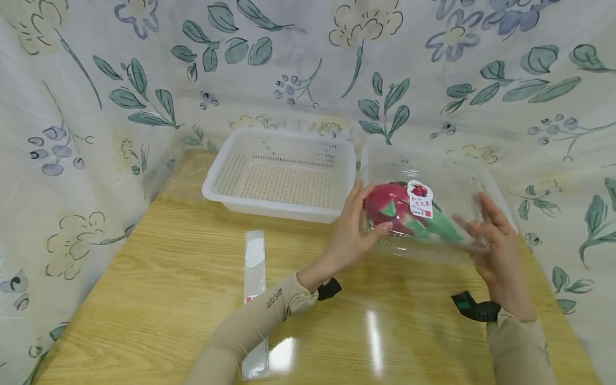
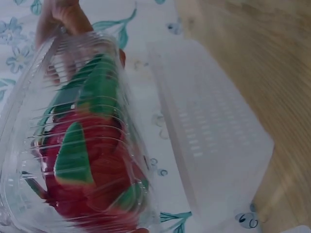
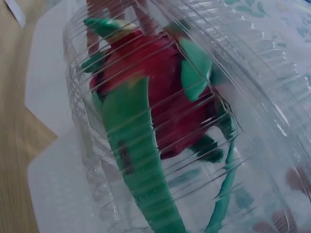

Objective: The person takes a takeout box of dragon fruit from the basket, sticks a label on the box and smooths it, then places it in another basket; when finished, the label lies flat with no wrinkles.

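Observation:
Between both hands, lifted over the table, is a clear plastic clamshell box (image 1: 452,200) with a red and green dragon fruit (image 1: 382,203) inside. A white printed label (image 1: 420,199) sits on its lid. My left hand (image 1: 347,239) grips the box's left end, thumb along the near edge. At the other end my right hand (image 1: 502,256) holds the box, its fingers partly seen through the plastic. In the left wrist view the fruit's long green leaves (image 2: 99,87) point toward the right hand (image 2: 65,17). The right wrist view has the left fingers behind the ridged plastic.
A white perforated basket (image 1: 276,209) stands at the back middle of the wooden table (image 1: 183,299). Behind the box is a second white basket (image 1: 500,200), partly covered by it. Clear plastic (image 1: 190,171) lies at the back left. A long narrow strip (image 1: 255,272) runs under the left forearm.

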`<state>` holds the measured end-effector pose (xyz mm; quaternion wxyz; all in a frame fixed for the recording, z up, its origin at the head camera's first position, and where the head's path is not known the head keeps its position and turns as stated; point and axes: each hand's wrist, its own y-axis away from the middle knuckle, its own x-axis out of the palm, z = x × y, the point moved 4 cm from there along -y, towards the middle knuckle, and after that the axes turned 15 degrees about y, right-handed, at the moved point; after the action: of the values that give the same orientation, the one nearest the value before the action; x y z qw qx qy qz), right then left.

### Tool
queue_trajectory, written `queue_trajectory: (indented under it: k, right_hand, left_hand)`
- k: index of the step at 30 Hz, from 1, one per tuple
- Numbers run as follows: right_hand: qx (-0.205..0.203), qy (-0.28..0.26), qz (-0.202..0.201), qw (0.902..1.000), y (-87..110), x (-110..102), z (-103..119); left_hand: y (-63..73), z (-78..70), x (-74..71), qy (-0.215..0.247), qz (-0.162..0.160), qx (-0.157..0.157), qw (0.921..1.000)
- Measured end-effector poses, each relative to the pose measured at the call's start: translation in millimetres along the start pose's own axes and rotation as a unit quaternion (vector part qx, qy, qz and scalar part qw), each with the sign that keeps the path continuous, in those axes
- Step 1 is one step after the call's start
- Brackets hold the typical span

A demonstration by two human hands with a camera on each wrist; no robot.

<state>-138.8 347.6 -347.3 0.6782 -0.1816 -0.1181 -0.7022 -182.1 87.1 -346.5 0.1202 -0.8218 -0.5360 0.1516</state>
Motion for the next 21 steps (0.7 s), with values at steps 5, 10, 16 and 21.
queue_trajectory:
  k: [5, 10, 16, 21]
  right_hand:
    - [0.034, 0.026, -0.020, 0.9989, -20.3, -14.7, 12.0]
    - [0.070, 0.082, -0.056, 0.9926, -46.1, -24.2, 22.2]
    - [0.105, 0.139, -0.077, 0.9817, -68.2, -29.8, 19.8]
    - [0.121, 0.158, -0.077, 0.9770, -85.6, -33.6, 11.0]
  left_hand:
    - [-12.6, 4.1, 4.3, 0.031, -0.001, 0.039, 0.9988]
    - [-19.3, 18.8, 13.2, 0.031, 0.009, 0.031, 0.9990]
    - [-22.7, 46.1, 20.8, 0.028, 0.010, -0.028, 0.9992]
    - [-19.7, 62.8, 20.6, 0.001, 0.019, -0.064, 0.9978]
